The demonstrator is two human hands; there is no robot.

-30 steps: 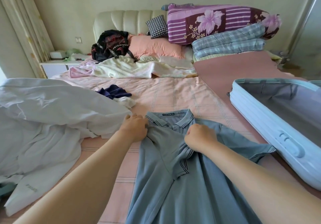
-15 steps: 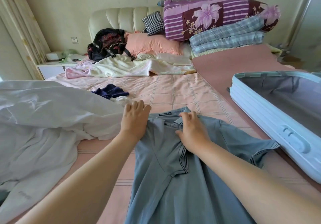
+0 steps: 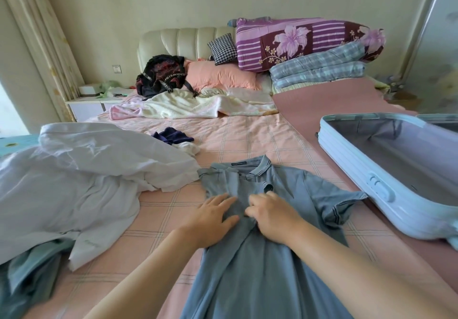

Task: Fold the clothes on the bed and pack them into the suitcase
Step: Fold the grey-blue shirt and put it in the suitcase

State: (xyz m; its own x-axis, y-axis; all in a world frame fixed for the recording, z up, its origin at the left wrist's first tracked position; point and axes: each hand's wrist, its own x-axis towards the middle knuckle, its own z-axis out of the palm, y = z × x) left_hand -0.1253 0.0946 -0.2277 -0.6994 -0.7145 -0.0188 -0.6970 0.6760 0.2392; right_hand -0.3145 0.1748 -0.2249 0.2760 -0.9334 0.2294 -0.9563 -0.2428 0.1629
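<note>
A grey-blue polo shirt (image 3: 260, 264) lies face up on the pink checked bed sheet (image 3: 247, 135), collar away from me, with its left sleeve folded in over the chest. My left hand (image 3: 213, 217) lies flat on the shirt's left chest with straight fingers. Just beside it, my right hand (image 3: 271, 216) presses the middle of the chest with bent fingers, and a small ridge of cloth is bunched between the two hands. The open light-blue suitcase (image 3: 352, 170) lies to the right on the bed, its grey-lined half showing nothing inside.
A crumpled white garment (image 3: 81, 175) fills the left side, with grey-green clothes (image 3: 32, 269) under its near edge. A small navy item (image 3: 172, 136) lies mid-bed. Towels, a black bag (image 3: 162, 76), pillows and folded quilts (image 3: 309, 43) crowd the headboard.
Both hands let go of the collar area, flattened out and slid down the shirt toward me, from the collar to the chest. The left sleeve now lies folded across the front.
</note>
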